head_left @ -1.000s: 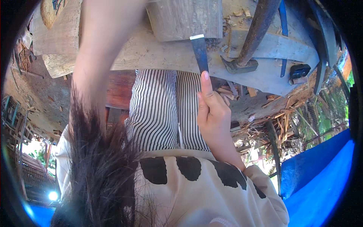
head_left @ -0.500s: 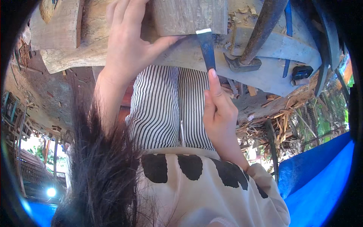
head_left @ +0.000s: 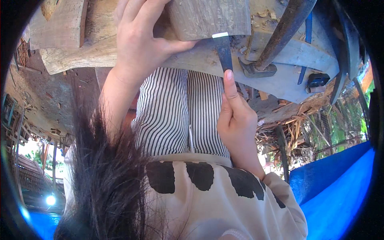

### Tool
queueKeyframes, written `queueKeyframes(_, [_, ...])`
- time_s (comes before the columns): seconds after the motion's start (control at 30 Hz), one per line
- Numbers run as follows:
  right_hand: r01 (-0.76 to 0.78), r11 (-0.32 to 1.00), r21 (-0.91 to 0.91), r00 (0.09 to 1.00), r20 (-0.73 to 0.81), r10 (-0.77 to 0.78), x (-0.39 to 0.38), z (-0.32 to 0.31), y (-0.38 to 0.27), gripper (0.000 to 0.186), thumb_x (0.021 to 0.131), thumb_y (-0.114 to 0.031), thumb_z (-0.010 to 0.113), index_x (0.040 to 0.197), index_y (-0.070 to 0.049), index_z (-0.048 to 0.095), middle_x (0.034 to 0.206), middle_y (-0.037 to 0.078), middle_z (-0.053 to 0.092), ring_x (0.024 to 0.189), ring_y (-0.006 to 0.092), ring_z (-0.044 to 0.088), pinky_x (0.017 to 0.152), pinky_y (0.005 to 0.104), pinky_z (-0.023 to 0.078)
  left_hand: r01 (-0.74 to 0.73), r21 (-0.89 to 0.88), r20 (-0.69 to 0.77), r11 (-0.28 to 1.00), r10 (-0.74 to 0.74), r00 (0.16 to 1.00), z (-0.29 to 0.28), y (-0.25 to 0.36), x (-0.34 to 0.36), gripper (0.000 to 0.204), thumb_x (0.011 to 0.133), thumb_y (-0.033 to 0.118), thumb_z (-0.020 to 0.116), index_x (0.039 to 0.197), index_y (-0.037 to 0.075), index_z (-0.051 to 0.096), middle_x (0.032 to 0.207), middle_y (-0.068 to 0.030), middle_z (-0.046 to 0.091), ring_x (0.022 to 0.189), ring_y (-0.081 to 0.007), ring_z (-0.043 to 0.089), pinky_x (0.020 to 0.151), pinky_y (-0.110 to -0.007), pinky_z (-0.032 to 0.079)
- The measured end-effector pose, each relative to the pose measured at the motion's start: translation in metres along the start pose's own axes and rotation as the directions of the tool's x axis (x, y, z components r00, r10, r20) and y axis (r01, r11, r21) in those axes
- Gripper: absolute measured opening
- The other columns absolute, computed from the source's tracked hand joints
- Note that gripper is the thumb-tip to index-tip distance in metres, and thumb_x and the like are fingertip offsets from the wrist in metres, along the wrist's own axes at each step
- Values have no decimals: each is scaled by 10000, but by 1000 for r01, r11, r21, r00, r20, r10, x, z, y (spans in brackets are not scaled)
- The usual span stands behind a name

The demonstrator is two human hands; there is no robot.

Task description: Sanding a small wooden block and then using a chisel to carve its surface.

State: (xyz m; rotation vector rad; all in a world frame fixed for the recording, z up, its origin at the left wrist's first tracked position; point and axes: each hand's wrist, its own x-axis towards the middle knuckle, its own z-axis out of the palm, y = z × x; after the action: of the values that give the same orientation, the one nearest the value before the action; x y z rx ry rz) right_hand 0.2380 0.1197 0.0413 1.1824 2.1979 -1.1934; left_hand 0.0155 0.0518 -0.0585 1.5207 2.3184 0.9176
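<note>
Beside the iron bar (head_left: pixel 280 36), hands grip wood block (head_left: pixel 210 18) and, seemingly, chisel (head_left: pixel 224 52).

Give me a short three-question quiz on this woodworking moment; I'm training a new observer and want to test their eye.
1. True or false: the left hand is on the wooden block.
2. Which finger of the right hand lies along the chisel? A) thumb B) index finger C) little finger
3. Fill in: the chisel's bright edge meets the block's ____ edge in the picture.

Key: 1 true; 2 B; 3 lower.
</note>
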Motion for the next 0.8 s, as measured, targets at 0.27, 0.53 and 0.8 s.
queueKeyframes(0.27, [148,976,158,982,-140,-126,25,11,14,561,877,9,600,1401,-185,552,622,138,560,500,253,563,516,335,462,43,-126,3,991,-43,999,1,-4,0,789,467,192,899,1173,2,600,1022,-124,596,931,-291,575,831,-395,462])
queueKeyframes(0.53, [127,973,192,983,-153,-98,31,3,-8,550,881,23,598,1399,-154,551,618,143,554,492,223,534,525,321,462,50,-68,11,996,-49,999,-5,0,3,776,432,172,880,1151,46,619,995,-104,601,923,-287,574,835,-390,422])
queueKeyframes(0.8, [149,977,151,979,-163,-124,27,8,4,555,882,15,604,1404,-165,547,604,140,533,498,248,544,522,341,455,62,-82,-3,995,-62,998,2,-2,3,774,427,195,880,1146,57,630,982,-88,608,911,-268,572,816,-380,410])
